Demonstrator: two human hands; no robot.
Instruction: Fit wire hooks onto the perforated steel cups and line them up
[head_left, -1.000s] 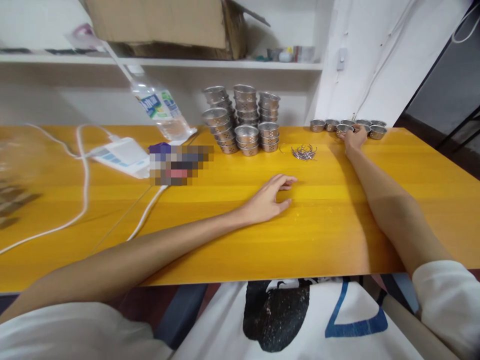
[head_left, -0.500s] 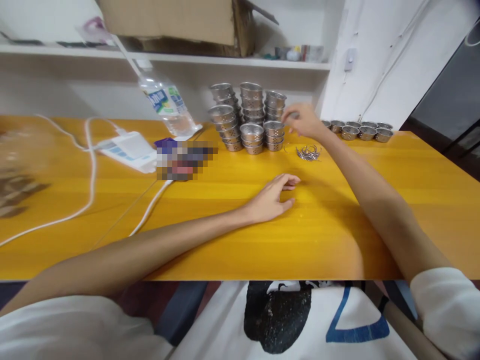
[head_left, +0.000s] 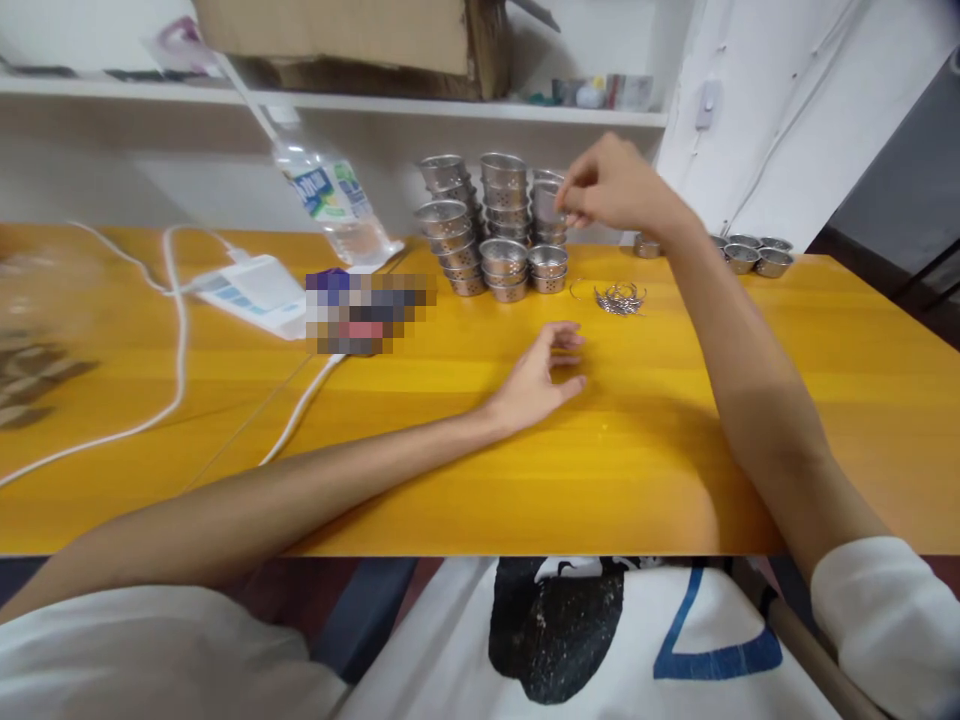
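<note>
My right hand [head_left: 615, 185] is raised beside the stacks, its fingers pinched at the edge of a small perforated metal cup [head_left: 547, 203]. That cup hangs tilted above the front right stack and blurs against the cups behind. Several stacks of the same metal cups [head_left: 504, 255] stand at the back of the table. My left hand [head_left: 532, 380] rests on the table in front of them, thumb and fingers loosely apart, holding nothing. A small heap of thin metal wire pieces [head_left: 620, 298] lies between my hands and the stacks, towards the right.
More metal cups [head_left: 742, 258] stand in rows at the back right, partly behind my right forearm. A plastic bottle [head_left: 334, 205], a white power strip [head_left: 255, 295] and white cables [head_left: 180, 340] occupy the left. Above runs a shelf [head_left: 360, 98] with a cardboard box [head_left: 337, 40].
My right hand has risen and closed on a cup from the front right stack, which now stands lower. My left hand has shifted slightly, its fingers a little more spread.
</note>
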